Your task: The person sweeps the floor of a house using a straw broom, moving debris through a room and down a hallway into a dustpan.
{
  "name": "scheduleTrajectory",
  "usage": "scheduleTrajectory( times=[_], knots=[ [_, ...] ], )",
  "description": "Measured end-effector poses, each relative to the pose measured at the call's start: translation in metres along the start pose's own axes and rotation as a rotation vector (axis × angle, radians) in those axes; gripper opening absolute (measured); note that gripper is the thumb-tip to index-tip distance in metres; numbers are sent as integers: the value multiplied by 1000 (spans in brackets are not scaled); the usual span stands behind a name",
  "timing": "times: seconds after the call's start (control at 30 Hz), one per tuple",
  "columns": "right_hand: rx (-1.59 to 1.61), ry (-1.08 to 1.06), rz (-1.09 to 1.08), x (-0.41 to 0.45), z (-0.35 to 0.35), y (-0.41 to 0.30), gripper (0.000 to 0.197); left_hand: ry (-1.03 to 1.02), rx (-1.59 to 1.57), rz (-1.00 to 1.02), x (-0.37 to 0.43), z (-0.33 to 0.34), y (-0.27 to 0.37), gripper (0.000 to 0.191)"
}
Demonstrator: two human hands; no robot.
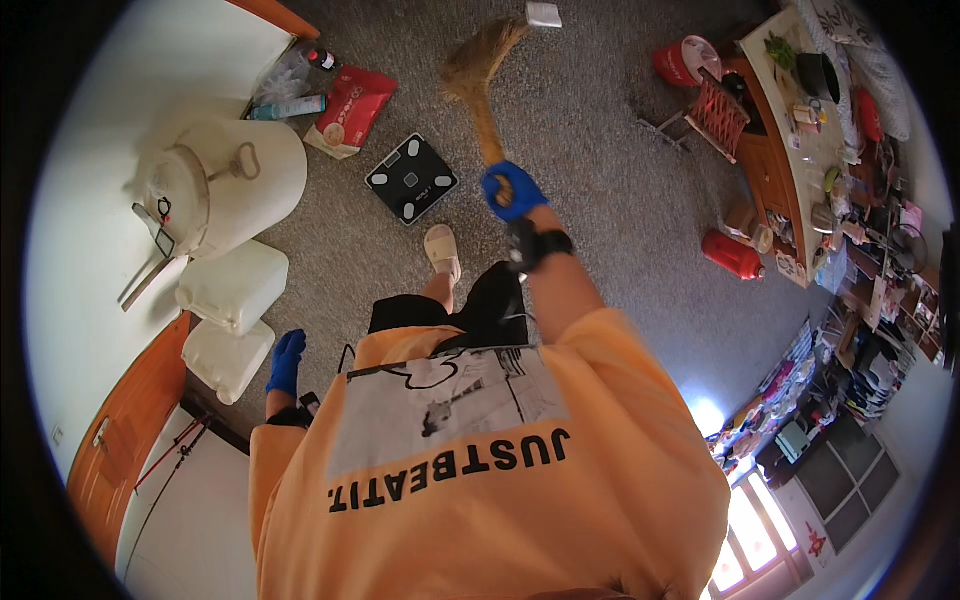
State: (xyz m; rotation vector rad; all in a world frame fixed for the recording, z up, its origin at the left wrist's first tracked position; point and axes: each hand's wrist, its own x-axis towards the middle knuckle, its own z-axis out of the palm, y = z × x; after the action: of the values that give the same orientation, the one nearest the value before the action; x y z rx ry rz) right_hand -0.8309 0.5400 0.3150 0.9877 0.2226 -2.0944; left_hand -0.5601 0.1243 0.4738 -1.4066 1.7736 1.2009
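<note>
My right hand (516,193), in a blue glove, grips the handle of a straw broom (489,124). The broom's bristle head (480,61) fans out away from me over the grey speckled floor. Beyond its tip lies a small white flat item (544,14), perhaps folded paper. My left hand (286,364), also gloved in blue, hangs at my left side with nothing visible in it and its fingers loosely extended. Left of the broom, a black bathroom scale (412,179) lies on the floor, just ahead of my sandalled foot (442,251).
A red bag (352,109), a spray can (289,108) and a large white barrel (255,176) stand left, with white plastic jerrycans (236,289) nearer me. At right are a red bucket (675,61), a folding stool (716,116), a red bottle (731,255) and a cluttered wooden desk (776,169).
</note>
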Motion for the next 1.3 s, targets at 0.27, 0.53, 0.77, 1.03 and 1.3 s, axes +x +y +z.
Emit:
scheduleTrajectory(
  times=[0.27,0.53,0.77,1.03,1.3],
  knots=[
    [-756,373,-235,-205,-45,41,15,-4,41,101,35,-54,14,38],
    [-298,551,-91,-217,-131,101,22,-126,70,154,31,-56,-2,35],
    [-1000,393,-63,-158,-155,45,16,-129,54,148,-41,18,18,39],
    [-967,322,41,-177,-196,-12,11,-129,-38,25,-47,91,2,36],
    [-617,517,-122,-245,-251,-92,35,-202,92,333,-75,212,105,35]
  ],
)
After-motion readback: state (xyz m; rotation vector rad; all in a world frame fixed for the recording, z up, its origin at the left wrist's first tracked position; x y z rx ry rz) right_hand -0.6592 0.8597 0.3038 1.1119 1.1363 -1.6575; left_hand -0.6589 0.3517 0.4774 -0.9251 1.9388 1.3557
